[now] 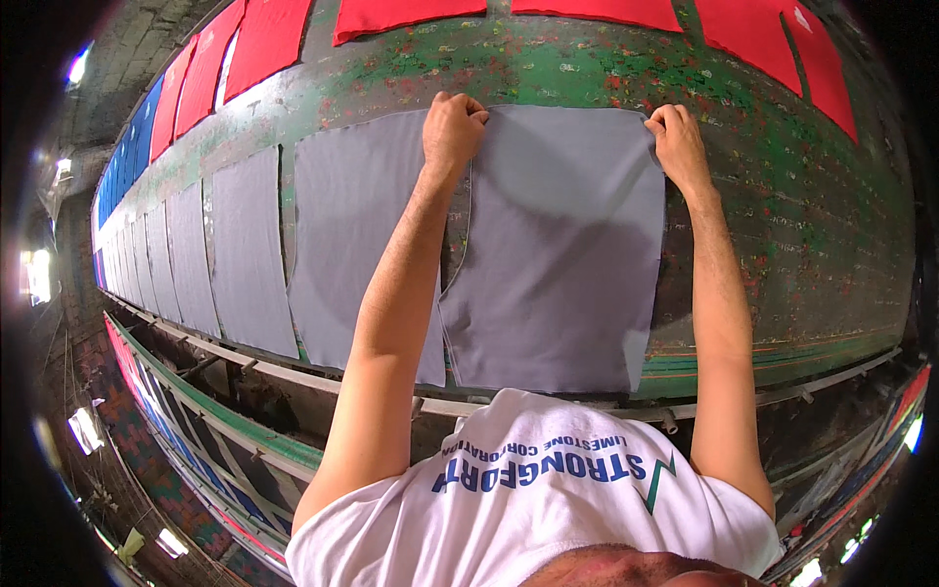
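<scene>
Panels [246, 249] in grey line the table [782, 245] at left, the farthest too small to count. The left forearm [403, 269] hides part of one. The left hand [456, 132] pinches the grey cloth's [567, 245] far left corner; the cloth lies bodyward of both hands, long axis likewise, neither nearer. The right hand [679, 147] pinches the far right corner; fingers obscure both.

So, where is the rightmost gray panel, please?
In the head view, the gray panel lies right of center on the green table, its far corners at the left grip and right grip.
</scene>
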